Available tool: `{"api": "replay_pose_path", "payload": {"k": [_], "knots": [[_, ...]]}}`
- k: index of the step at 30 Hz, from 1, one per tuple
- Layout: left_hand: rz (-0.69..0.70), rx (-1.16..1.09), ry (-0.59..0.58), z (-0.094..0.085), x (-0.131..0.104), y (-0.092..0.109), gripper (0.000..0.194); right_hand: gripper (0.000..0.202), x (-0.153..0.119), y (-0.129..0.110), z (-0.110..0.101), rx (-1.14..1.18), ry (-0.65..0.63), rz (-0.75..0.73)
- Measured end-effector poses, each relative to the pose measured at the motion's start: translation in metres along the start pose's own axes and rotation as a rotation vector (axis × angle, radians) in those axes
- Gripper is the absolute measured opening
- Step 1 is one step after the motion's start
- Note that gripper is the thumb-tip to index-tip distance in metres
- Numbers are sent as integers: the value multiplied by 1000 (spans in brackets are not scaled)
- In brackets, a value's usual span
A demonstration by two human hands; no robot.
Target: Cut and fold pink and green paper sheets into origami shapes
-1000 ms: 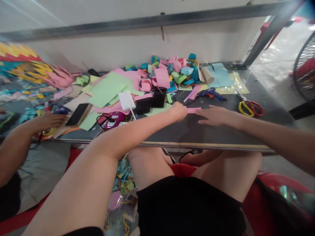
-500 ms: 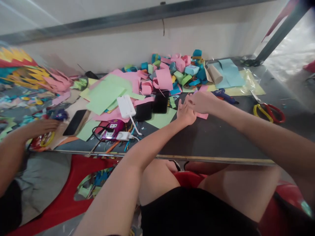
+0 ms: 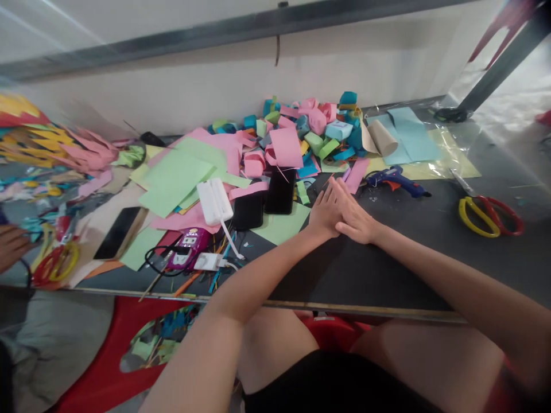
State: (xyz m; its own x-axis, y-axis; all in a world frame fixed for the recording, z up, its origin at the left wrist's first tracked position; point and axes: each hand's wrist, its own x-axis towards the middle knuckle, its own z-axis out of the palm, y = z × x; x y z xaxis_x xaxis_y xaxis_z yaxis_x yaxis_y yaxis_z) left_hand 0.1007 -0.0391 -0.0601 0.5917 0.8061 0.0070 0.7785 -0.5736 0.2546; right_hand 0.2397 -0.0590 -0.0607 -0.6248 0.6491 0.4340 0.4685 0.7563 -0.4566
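Note:
My left hand (image 3: 326, 215) and my right hand (image 3: 355, 218) are pressed palm to palm over the dark table, fingers stretched out and pointing to the back. The space between the palms is hidden. Just beyond the fingertips lie a pink paper strip (image 3: 357, 175) and a small purple item (image 3: 346, 175). To the right of my hands is a blue glue gun (image 3: 398, 181) with an orange trigger. A green paper sheet (image 3: 282, 222) lies left of my left hand, partly under two black phones (image 3: 280, 192).
Curled paper pieces (image 3: 316, 120) are heaped at the back. Scissors (image 3: 491, 215) lie at the right, other scissors (image 3: 57, 261) at the left near a co-worker's hand (image 3: 12, 246). A white power bank (image 3: 214, 201), a purple power strip (image 3: 189, 246) and a phone (image 3: 120, 232) lie left.
My right hand has come down from above my left, and the two now meet palm to palm. The co-worker's hand has moved left, off the scissors. The view has shifted slightly.

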Motion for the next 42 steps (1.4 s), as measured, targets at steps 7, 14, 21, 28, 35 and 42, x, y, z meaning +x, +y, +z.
{"api": "replay_pose_path", "payload": {"k": [7, 14, 21, 28, 35, 42], "knots": [[-113, 12, -63, -18, -5, 5, 67, 91, 6, 0, -6, 134, 17, 115], [-167, -10, 9, -16, 1, -11, 64, 89, 7, 0, -2, 147, 66, 135], [-197, 4, 7, -17, -1, -10, 76, 79, -8, -14, -9, 129, -93, 238], [26, -68, 150, -16, -4, -30, 60, 45, -22, -17, -17, 63, 46, 189], [390, -184, 233, -28, -5, -66, 42, 18, -27, -11, -27, -237, 322, 270], [462, -204, 309, -27, -9, -64, 14, 17, -30, 6, -32, -176, 265, 162]]}}
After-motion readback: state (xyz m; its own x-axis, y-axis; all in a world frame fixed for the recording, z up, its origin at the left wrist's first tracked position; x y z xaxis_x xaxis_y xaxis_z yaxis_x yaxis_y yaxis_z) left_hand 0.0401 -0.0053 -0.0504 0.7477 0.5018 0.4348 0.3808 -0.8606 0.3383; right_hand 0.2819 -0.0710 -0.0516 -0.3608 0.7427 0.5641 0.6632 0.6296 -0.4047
